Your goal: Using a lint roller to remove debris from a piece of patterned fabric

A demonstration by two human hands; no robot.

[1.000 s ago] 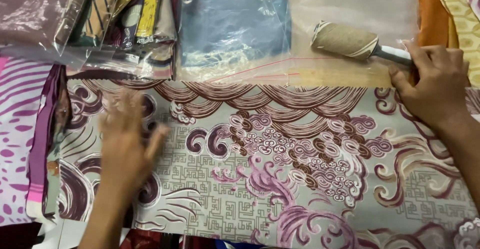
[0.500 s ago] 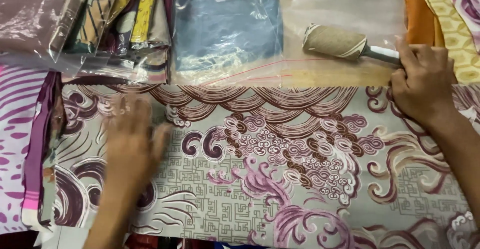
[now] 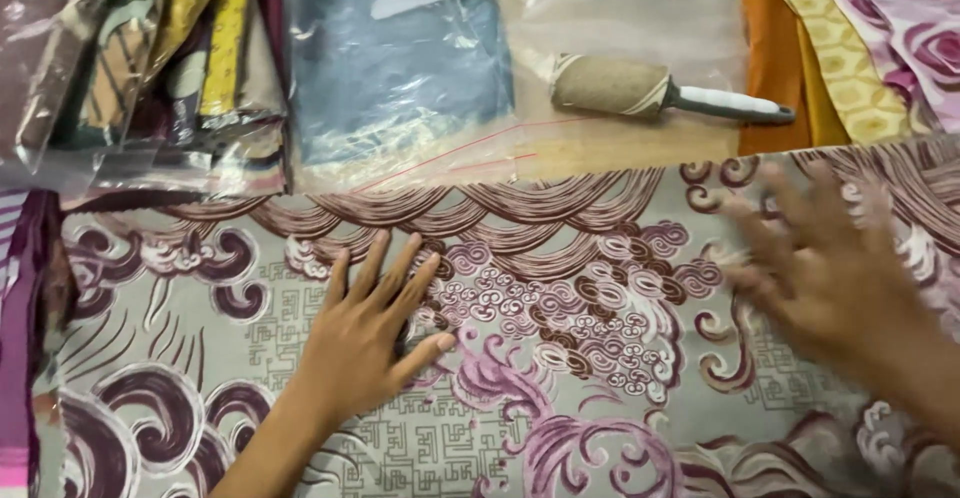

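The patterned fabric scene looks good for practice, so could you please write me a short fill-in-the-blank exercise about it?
1. Both hands lie flat on the patterned ____.
2. The left hand has its fingers ____ and holds nothing.
3. The lint roller lies beyond the patterned fabric, untouched by the ____ hand.
4. The bagged cloth left of the roller is ____ in colour.

Missing words: fabric; spread; right; blue

left hand (image 3: 375, 333): flat, fingers spread | right hand (image 3: 820, 263): open, palm down, blurred
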